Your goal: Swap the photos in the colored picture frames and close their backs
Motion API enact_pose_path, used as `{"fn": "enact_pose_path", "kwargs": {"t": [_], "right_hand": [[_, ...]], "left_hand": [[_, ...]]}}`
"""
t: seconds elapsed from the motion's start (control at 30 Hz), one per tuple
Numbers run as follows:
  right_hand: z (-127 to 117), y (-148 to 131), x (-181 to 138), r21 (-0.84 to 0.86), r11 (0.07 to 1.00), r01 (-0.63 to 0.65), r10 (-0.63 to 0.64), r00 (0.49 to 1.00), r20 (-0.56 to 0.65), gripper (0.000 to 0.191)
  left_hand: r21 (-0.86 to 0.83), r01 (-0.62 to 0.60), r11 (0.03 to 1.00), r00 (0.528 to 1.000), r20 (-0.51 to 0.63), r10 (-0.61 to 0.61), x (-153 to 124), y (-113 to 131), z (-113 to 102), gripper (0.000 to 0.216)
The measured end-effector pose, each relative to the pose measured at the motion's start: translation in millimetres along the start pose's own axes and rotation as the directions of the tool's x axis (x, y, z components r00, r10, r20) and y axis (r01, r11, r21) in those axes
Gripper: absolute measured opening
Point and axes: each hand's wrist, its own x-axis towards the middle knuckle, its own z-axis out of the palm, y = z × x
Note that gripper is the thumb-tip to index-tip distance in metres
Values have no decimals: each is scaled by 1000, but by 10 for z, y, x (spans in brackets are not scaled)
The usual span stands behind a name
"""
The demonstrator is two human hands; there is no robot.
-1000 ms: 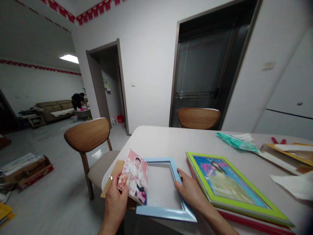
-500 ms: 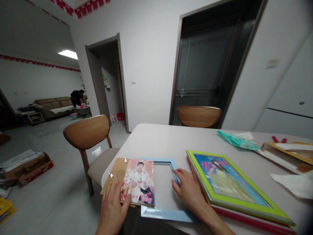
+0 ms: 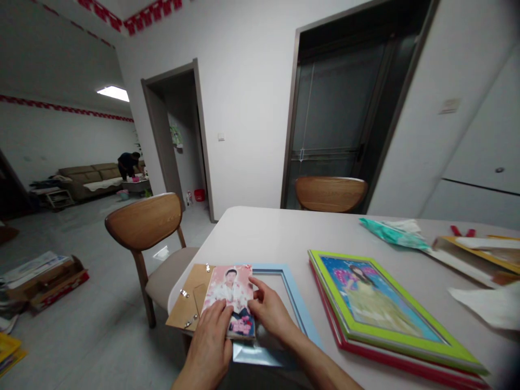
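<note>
A pink portrait photo (image 3: 239, 286), apparently on a thin stack, lies on the near left part of the table, overlapping the left side of a light blue picture frame (image 3: 293, 290). My left hand (image 3: 212, 340) rests on the photo's lower left with its fingers stretched out. At the photo's right edge, my right hand (image 3: 273, 313) grips the side between thumb and fingers. A brown backing board (image 3: 184, 297) with metal clips shows to the left, partly under the photo. My right forearm crosses the blue frame and hides part of it.
On the right, a green picture frame (image 3: 406, 330) lies on a red one (image 3: 382, 355). Beyond are a teal plastic wrapper (image 3: 390, 233), an opened carton (image 3: 467, 262) and white paper (image 3: 491, 306). Wooden chairs (image 3: 148, 219) stand around the table. A person (image 3: 128, 164) bends near the sofa.
My right hand has left the blue frame's right side and moved left to the photo's edge. My left hand has slid right, farther onto the photo.
</note>
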Motion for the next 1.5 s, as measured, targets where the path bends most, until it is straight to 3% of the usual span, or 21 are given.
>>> {"fn": "enact_pose_path", "kwargs": {"t": [0.13, 0.23, 0.33, 0.43, 0.47, 0.53, 0.6, 0.67, 0.8, 0.9, 1.03, 1.2, 1.27, 1.4, 1.5], "right_hand": [[33, -274, -61, 254, 963, 92, -92, 996, -12, 51], [-45, -328, -123, 254, 963, 87, -79, 996, -41, 50], [-123, -186, -143, 227, 969, -99, 118, 990, -73, 53], [-205, -40, -127, 406, 889, -214, 253, 966, -45, 63], [-248, -15, -116, 452, 871, -191, 246, 967, -67, 66], [-374, 4, -85, 457, 879, -137, 229, 961, -154, 68], [-537, 17, -47, 360, 921, -145, 234, 948, -217, 68], [-691, 50, -8, 216, 960, -180, 228, 947, -226, 65], [-818, 155, 60, -28, 981, -192, 184, 966, -180, 56], [-780, 205, 115, -206, 972, -108, 76, 984, -160, 48], [-736, 226, 196, -359, 931, -62, -5, 983, -185, 46], [-675, 201, 184, -456, 888, -52, -40, 981, -191, 44], [-638, 180, 138, -575, 818, -4, -103, 983, -154, 41], [-588, 180, 42, -817, 574, 47, -185, 980, -73, 27], [-570, 221, 10, -863, 498, 85, -217, 976, -29, 25]], "left_hand": [[-229, 12, 973, 982, -181, -54, 126, 59, -70, 47], [-535, 156, 830, 898, -273, -345, 219, 159, -167, 34], [-847, 191, 496, 807, -152, -570, 268, 334, -155, 36], [-981, 120, 154, 842, 18, -540, 265, 512, -13, 39], [-990, 110, 89, 861, 50, -507, 259, 546, 37, 40], [-993, 109, 50, 878, 73, -473, 247, 556, 105, 45], [-984, 135, 116, 858, 57, -511, 235, 496, 118, 52], [-940, 204, 274, 848, 30, -530, 214, 416, 99, 54], [-690, 268, 673, 936, 20, -352, 131, 375, 78, 41], [-514, 217, 830, 974, 50, -223, 81, 437, 99, 41], [-402, 161, 901, 986, 100, -132, 67, 459, 125, 46], [-313, 48, 949, 997, 76, -25, 66, 413, 137, 40], [-268, 6, 963, 995, 101, 22, 62, 416, 124, 35], [-193, -28, 981, 983, 175, 63, 72, 460, 66, 35], [-155, -17, 988, 976, 213, 51, 97, 507, 34, 34]]}}
